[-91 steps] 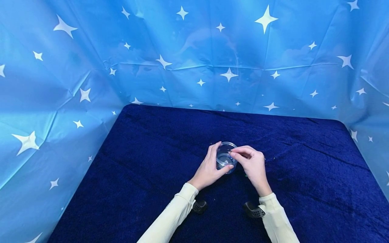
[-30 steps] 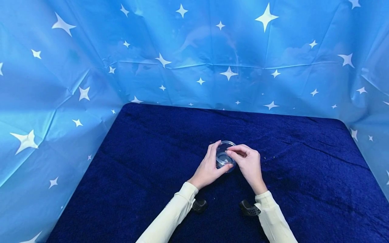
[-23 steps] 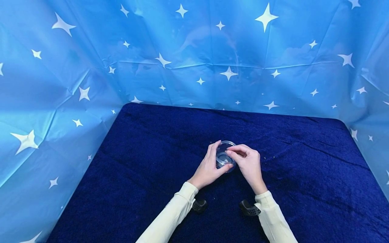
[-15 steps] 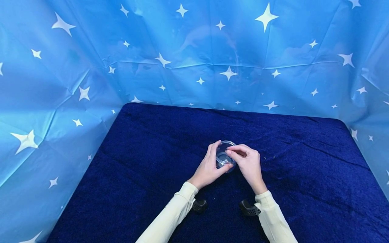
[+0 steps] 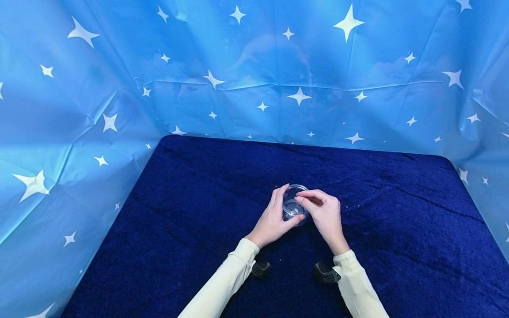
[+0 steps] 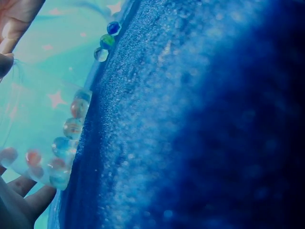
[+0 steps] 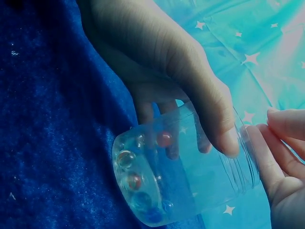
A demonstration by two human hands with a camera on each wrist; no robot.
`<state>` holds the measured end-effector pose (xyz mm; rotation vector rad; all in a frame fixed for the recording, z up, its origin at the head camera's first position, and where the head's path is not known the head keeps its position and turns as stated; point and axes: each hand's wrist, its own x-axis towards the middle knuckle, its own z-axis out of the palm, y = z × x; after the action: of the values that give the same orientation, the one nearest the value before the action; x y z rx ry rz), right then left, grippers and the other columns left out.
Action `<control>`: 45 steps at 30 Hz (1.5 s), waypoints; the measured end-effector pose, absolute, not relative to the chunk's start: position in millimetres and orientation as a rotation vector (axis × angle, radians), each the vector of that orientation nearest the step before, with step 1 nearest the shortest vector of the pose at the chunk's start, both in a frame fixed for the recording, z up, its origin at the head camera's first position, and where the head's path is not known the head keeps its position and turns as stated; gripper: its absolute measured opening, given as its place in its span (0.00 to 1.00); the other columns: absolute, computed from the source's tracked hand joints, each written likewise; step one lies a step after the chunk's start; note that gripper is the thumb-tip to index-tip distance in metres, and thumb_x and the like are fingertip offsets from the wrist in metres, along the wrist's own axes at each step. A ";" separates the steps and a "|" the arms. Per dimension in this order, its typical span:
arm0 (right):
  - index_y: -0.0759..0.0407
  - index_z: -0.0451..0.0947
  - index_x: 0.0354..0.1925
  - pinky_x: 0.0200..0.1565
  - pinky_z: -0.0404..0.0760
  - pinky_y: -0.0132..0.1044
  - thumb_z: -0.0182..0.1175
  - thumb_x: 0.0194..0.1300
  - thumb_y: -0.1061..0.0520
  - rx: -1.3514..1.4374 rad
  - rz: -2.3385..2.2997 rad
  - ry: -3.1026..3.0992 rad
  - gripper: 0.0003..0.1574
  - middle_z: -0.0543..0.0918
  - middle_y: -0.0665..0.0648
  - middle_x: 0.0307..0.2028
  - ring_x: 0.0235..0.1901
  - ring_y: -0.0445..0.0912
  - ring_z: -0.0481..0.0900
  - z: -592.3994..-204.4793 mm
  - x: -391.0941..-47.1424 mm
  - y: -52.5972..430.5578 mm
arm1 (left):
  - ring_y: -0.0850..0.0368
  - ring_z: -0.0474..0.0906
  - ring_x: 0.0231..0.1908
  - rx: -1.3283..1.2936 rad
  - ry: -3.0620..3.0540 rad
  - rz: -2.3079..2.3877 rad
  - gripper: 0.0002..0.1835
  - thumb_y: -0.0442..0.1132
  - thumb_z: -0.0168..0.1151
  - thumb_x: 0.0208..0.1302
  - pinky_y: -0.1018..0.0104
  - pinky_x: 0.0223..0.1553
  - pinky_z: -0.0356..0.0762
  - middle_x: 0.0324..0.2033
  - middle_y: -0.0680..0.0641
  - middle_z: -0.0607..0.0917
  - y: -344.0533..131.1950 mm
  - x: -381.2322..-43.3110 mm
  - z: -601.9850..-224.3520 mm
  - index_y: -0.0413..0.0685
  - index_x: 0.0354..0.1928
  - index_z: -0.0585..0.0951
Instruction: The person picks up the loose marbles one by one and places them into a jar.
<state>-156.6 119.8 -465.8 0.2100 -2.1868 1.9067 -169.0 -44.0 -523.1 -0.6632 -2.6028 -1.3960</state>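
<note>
My left hand [image 5: 273,221] grips a clear plastic jar [image 5: 294,208], its thumb on the near side and fingers around the far side. The jar stands on the blue cloth, mouth up. Several glass marbles [image 6: 73,128] lie at its bottom, one of them a red marble [image 7: 164,139]. Over the jar's mouth my right hand [image 5: 328,216] has thumb and fingertips brought together in a pinch; I cannot tell whether they hold anything small. Beyond the jar, in the left wrist view, three loose marbles [image 6: 107,41] sit in a row on the cloth, hidden in the head view.
A dark blue velvety cloth [image 5: 191,198] covers the table. Behind and at the sides hangs a blue curtain [image 5: 254,53] with white stars. Black wrist cameras [image 5: 260,270] sit under both cuffs. Tiny pale specks [image 5: 358,205] dot the cloth right of the hands.
Since three seconds ago my right hand has shifted slightly left, farther over the jar's mouth. During the last second both hands and the jar hold still.
</note>
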 end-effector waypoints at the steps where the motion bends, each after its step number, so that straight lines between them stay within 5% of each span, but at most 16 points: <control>1: 0.72 0.88 0.39 0.40 0.81 0.25 0.72 0.62 0.69 0.205 1.906 -2.188 0.07 0.89 0.68 0.38 0.35 0.34 0.85 -465.9 -156.5 119.8 | 0.39 0.69 0.68 -0.662 -2.604 -1.397 0.48 0.49 0.73 0.64 0.47 0.68 0.68 0.70 0.38 0.66 -43.9 -169.0 -523.2 0.40 0.77 0.57; 45: 0.75 0.86 0.39 0.42 0.82 0.26 0.69 0.65 0.69 0.187 1.988 -2.117 0.07 0.88 0.71 0.37 0.35 0.36 0.87 -469.6 -154.3 126.7 | 0.42 0.68 0.69 -0.656 -2.614 -1.377 0.49 0.50 0.74 0.63 0.49 0.70 0.66 0.70 0.39 0.67 -43.9 -169.2 -523.2 0.40 0.77 0.57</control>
<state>-154.3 126.7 -469.6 0.1870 -2.1171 1.9884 -169.2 -43.9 -523.2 -0.6563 -2.6139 -1.3768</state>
